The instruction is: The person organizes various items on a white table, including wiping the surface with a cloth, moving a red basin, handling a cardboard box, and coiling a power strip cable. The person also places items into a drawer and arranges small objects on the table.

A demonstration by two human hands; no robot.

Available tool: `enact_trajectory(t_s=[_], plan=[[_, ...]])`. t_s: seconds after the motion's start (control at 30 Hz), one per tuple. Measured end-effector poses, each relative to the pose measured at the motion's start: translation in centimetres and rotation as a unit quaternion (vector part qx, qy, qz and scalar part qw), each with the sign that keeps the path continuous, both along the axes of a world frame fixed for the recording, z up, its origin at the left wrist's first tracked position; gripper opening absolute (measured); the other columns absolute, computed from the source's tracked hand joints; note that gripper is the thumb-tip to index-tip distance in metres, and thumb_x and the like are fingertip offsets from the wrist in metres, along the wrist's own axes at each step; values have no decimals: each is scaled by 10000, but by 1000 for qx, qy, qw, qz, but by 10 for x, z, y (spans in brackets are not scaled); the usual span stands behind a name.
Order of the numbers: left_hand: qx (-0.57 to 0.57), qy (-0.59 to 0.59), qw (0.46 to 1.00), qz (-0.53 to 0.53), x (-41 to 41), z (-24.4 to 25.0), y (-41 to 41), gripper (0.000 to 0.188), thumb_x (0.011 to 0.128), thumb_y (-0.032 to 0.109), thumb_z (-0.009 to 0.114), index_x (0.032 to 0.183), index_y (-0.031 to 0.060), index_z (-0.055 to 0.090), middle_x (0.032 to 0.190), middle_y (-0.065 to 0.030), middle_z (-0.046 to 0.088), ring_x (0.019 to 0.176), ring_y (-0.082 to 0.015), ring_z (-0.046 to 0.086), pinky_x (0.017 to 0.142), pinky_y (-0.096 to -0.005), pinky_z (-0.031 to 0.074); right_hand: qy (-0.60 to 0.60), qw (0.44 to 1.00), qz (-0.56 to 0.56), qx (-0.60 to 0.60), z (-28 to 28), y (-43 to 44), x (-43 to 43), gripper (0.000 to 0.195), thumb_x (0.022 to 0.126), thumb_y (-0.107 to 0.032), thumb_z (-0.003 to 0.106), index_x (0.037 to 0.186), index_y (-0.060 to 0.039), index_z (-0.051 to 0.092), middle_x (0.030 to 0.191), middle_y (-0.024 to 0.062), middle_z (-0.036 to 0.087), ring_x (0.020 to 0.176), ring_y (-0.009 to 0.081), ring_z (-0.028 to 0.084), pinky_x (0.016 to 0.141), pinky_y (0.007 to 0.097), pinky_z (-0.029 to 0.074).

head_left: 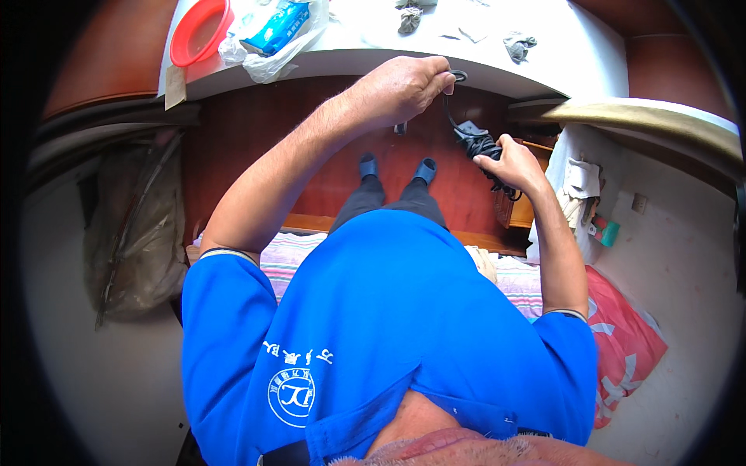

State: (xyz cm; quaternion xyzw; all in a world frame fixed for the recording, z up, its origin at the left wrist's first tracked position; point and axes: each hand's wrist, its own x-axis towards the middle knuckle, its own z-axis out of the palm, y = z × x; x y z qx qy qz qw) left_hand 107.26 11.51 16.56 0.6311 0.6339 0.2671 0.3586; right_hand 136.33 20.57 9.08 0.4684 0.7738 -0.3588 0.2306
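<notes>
My left hand (417,87) is raised near the front edge of the white table, its fingers pinching a loop of dark cable (460,76). From there the cable hangs down to a bundle of coiled black cable (484,145), which my right hand (513,163) grips on the right. A light grey block (468,129), perhaps a socket or plug, sits at the bundle's upper end. Just below my left hand shows a small metallic-looking item (400,128); whether it hangs from that hand cannot be told. The left palm is hidden.
On the white table (373,55) are a red basin (198,32), a blue package (277,29) in a plastic bag and crumpled grey pieces (518,46). A wooden drawer (524,186) stands at right. Behind me is a striped bed cover (291,256), with a red bag (620,343) beside it.
</notes>
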Motion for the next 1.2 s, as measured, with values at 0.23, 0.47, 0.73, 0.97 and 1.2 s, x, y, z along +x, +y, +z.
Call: enact_trajectory(t_s=[0.23, 0.47, 0.73, 0.97, 1.2], plan=[[-144, 18, 988, -56, -35, -45, -11, 380, 1090, 342, 459, 1056, 42, 689, 772, -110, 641, 682, -216, 660, 670, -404, 545, 437, 847, -293, 73, -5, 10, 26, 655, 917, -400, 811, 1336, 13, 522, 1051, 120, 693, 885, 144, 693, 736, 278, 600], [-298, -255, 919, -31, -21, -87, -20, 434, 1099, 411, 473, 1073, 46, 705, 655, 16, 489, 597, -98, 486, 616, -291, 477, 569, 740, -246, -260, 93, -24, -8, 827, 822, -545, 850, 1362, -17, 513, 1064, 100, 689, 885, 147, 700, 775, 308, 598], [-188, -56, 978, -76, -8, -7, 24, 404, 1074, 428, 542, 1044, 51, 682, 769, -44, 616, 721, -142, 621, 640, -324, 516, 161, 958, 207, -117, 116, -39, -33, 649, 801, -458, 829, 1174, 28, 616, 909, 211, 719, 876, 327, 732, 813, 426, 559], [-24, 9, 998, -51, 31, -17, 5, 338, 1051, 309, 538, 984, -2, 652, 852, -229, 675, 856, -421, 671, 781, -496, 518, 105, 991, -49, -62, 48, -4, -25, 674, 836, -496, 781, 1178, 59, 611, 983, 212, 752, 909, 280, 761, 843, 405, 591], [-71, -181, 979, 63, 43, -48, -16, 314, 1113, 284, 471, 1004, 24, 609, 789, -92, 659, 779, -188, 662, 720, -364, 529, 400, 848, -313, -150, 5, 7, -12, 691, 888, -509, 800, 1195, 70, 578, 939, 140, 716, 733, 174, 717, 649, 288, 597]])
